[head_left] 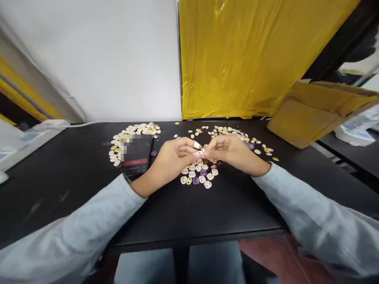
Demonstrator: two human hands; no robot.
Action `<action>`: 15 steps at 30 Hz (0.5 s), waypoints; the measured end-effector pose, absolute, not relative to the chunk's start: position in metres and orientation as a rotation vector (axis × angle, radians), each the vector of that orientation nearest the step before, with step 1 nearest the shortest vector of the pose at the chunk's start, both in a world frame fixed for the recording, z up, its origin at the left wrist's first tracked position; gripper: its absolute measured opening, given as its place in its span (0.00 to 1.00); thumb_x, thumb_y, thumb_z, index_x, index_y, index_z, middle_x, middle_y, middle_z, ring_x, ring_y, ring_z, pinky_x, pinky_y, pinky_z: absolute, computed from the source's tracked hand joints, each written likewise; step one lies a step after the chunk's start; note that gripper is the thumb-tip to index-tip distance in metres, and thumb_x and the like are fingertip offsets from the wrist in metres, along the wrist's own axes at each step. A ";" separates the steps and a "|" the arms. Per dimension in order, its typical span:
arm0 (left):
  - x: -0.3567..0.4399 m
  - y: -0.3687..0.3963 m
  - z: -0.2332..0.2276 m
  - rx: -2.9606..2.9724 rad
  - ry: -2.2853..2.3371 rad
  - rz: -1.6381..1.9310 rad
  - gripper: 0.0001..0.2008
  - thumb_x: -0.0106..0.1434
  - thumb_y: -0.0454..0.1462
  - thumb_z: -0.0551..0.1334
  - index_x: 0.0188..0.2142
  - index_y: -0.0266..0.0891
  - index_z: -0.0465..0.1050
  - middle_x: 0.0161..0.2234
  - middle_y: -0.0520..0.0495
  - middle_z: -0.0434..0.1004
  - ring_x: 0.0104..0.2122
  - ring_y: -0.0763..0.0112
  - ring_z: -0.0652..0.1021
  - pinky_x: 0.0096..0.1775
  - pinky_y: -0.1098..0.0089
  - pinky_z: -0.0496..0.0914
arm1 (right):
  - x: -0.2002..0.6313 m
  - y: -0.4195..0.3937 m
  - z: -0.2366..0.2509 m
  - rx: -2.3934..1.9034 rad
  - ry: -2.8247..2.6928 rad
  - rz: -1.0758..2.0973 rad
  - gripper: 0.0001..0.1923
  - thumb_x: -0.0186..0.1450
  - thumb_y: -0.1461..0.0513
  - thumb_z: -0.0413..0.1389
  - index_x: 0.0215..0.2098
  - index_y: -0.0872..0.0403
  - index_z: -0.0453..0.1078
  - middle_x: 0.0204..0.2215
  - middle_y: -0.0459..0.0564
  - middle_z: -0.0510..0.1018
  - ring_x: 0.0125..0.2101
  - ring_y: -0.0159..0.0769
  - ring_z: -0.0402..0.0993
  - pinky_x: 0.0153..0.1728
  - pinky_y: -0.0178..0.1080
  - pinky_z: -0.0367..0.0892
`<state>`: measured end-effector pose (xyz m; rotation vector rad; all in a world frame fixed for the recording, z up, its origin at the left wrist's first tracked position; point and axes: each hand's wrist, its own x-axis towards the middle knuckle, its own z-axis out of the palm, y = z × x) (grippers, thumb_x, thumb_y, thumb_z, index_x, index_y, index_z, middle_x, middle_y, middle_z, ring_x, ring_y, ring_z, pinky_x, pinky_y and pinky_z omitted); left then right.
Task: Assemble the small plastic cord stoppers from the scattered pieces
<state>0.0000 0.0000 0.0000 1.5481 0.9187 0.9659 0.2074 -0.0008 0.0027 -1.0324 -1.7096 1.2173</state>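
Note:
Both hands meet above the middle of the black table (166, 213). My left hand (180, 153) is closed, thumb and fingers pinching a small white oval two-holed piece (202, 151). From the other side my right hand (229, 150) pinches the same piece, and the fingertips of both hands partly cover it. One left fingertip has a white wrap on it. Just below the hands lies a group of similar two-holed pieces (192, 174), mostly white with a few purple, yellow and reddish ones; the hands hide part of this group.
A dark phone (137, 152) lies left of my hands, against a heap of pale pieces (143, 128). More pieces (233, 132) are scattered behind my right hand. A cardboard box (314, 112) stands at the back right. The white wall (118, 59) and yellow sheeting (237, 59) border the table's rear.

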 end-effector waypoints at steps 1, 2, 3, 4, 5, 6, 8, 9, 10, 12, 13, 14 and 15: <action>0.000 0.000 -0.002 1.600 0.882 0.958 0.12 0.58 0.32 0.69 0.42 0.34 0.74 0.32 0.49 0.83 0.32 0.69 0.84 0.37 0.73 0.78 | 0.207 -0.001 0.004 -1.042 -1.734 1.216 0.07 0.57 0.62 0.65 0.28 0.59 0.74 0.22 0.48 0.78 0.21 0.30 0.72 0.23 0.34 0.68; 0.000 0.000 -0.003 1.648 0.850 0.950 0.11 0.59 0.33 0.69 0.42 0.34 0.76 0.33 0.48 0.83 0.34 0.69 0.84 0.39 0.73 0.78 | 0.208 -0.002 0.006 -1.050 -1.759 1.215 0.06 0.57 0.63 0.65 0.28 0.59 0.74 0.22 0.48 0.78 0.21 0.30 0.73 0.24 0.34 0.69; 0.000 0.000 -0.004 1.692 0.822 0.942 0.11 0.59 0.34 0.69 0.42 0.34 0.77 0.35 0.47 0.84 0.35 0.68 0.84 0.40 0.72 0.78 | 0.208 -0.002 0.007 -1.057 -1.783 1.214 0.05 0.58 0.64 0.64 0.28 0.59 0.74 0.22 0.47 0.78 0.21 0.31 0.73 0.24 0.34 0.69; 0.000 0.000 -0.005 1.732 0.799 0.934 0.10 0.60 0.34 0.68 0.42 0.35 0.77 0.36 0.47 0.84 0.36 0.68 0.84 0.41 0.72 0.78 | 0.208 -0.002 0.008 -1.063 -1.806 1.215 0.04 0.58 0.65 0.64 0.27 0.59 0.74 0.22 0.47 0.78 0.22 0.31 0.73 0.24 0.34 0.69; 0.000 0.000 -0.005 1.778 0.774 0.920 0.09 0.61 0.34 0.68 0.42 0.35 0.78 0.37 0.47 0.84 0.37 0.68 0.84 0.41 0.72 0.78 | 0.209 -0.003 0.009 -1.069 -1.832 1.217 0.03 0.58 0.66 0.63 0.27 0.59 0.74 0.22 0.47 0.78 0.22 0.31 0.73 0.25 0.34 0.69; -0.001 -0.001 -0.006 1.813 0.762 0.912 0.08 0.61 0.34 0.67 0.41 0.35 0.79 0.37 0.47 0.84 0.37 0.68 0.84 0.42 0.72 0.77 | 0.209 -0.003 0.009 -1.073 -1.856 1.217 0.02 0.58 0.66 0.63 0.27 0.59 0.74 0.21 0.47 0.78 0.22 0.31 0.73 0.25 0.34 0.69; -0.001 -0.001 -0.005 1.849 0.761 0.906 0.07 0.61 0.34 0.67 0.40 0.36 0.80 0.36 0.47 0.84 0.36 0.68 0.84 0.40 0.72 0.77 | 0.210 -0.004 0.009 -1.078 -1.885 1.217 0.01 0.57 0.67 0.62 0.28 0.59 0.75 0.21 0.47 0.78 0.22 0.31 0.73 0.26 0.34 0.68; -0.001 -0.002 -0.005 1.856 0.764 0.904 0.06 0.61 0.33 0.67 0.39 0.36 0.80 0.34 0.47 0.84 0.35 0.68 0.84 0.39 0.72 0.77 | 0.210 -0.004 0.009 -1.080 -1.887 1.220 0.01 0.57 0.67 0.62 0.28 0.59 0.75 0.21 0.47 0.78 0.22 0.30 0.72 0.26 0.34 0.68; -0.001 -0.002 -0.005 1.856 0.768 0.902 0.06 0.61 0.33 0.67 0.38 0.36 0.80 0.33 0.48 0.84 0.34 0.69 0.84 0.38 0.72 0.77 | 0.210 -0.004 0.008 -1.080 -1.884 1.228 0.01 0.57 0.67 0.62 0.28 0.59 0.74 0.21 0.47 0.77 0.22 0.30 0.72 0.26 0.34 0.67; 0.001 -0.003 -0.005 1.834 0.784 0.900 0.05 0.60 0.32 0.67 0.37 0.35 0.80 0.30 0.48 0.84 0.32 0.69 0.83 0.36 0.73 0.77 | 0.210 -0.004 0.007 -1.070 -1.880 1.256 0.02 0.57 0.67 0.62 0.26 0.58 0.74 0.20 0.46 0.76 0.22 0.29 0.70 0.25 0.33 0.65; 0.002 -0.003 -0.005 1.815 0.793 0.900 0.05 0.60 0.31 0.67 0.37 0.34 0.80 0.29 0.48 0.83 0.31 0.70 0.83 0.36 0.73 0.77 | 0.210 -0.003 0.007 -1.059 -1.878 1.277 0.03 0.57 0.67 0.63 0.26 0.58 0.73 0.19 0.45 0.76 0.21 0.28 0.69 0.24 0.32 0.65; 0.002 -0.003 -0.005 1.795 0.799 0.903 0.05 0.59 0.31 0.67 0.36 0.34 0.80 0.29 0.48 0.83 0.30 0.70 0.83 0.35 0.73 0.77 | 0.211 -0.003 0.006 -1.045 -1.874 1.302 0.04 0.57 0.67 0.63 0.25 0.58 0.73 0.19 0.45 0.75 0.21 0.28 0.69 0.24 0.32 0.64; 0.003 -0.003 -0.006 1.772 0.802 0.908 0.05 0.59 0.31 0.67 0.36 0.34 0.80 0.28 0.49 0.83 0.30 0.70 0.83 0.35 0.73 0.77 | 0.211 -0.002 0.005 -1.029 -1.863 1.333 0.05 0.57 0.66 0.64 0.25 0.58 0.73 0.19 0.44 0.75 0.21 0.28 0.69 0.24 0.32 0.64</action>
